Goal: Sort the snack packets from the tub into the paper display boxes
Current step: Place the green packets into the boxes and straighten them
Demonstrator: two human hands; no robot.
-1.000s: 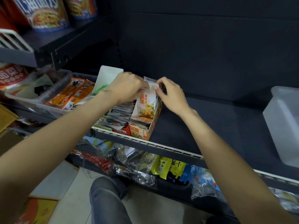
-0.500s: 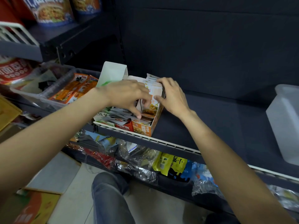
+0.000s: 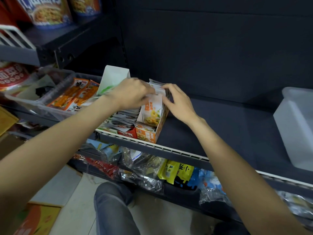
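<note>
**Dark shelf, orange box, both hands on the packets**

Dark grey metal makes up the shelf (image 3: 220, 126), with a white slotted strip along its front edge. At its right end stands a translucent white tub (image 3: 294, 126). To the left sits a clear plastic tray (image 3: 55, 92) holding orange packets (image 3: 74, 95). Near the shelf's front edge stands the orange paper display box (image 3: 149, 134), its front printed with a noodle picture; a second box (image 3: 116, 77) with a tall white back flap stands just beside it on the left, filled with a slanted row of packets. The left hand (image 3: 132, 94) reaches over that row, its fingers curled on the tops of the snack packets (image 3: 152, 111) standing in the orange box. The right hand (image 3: 177, 100) meets it from the other side, fingertips pinching the same white packet tops against the box's right wall.
</note>
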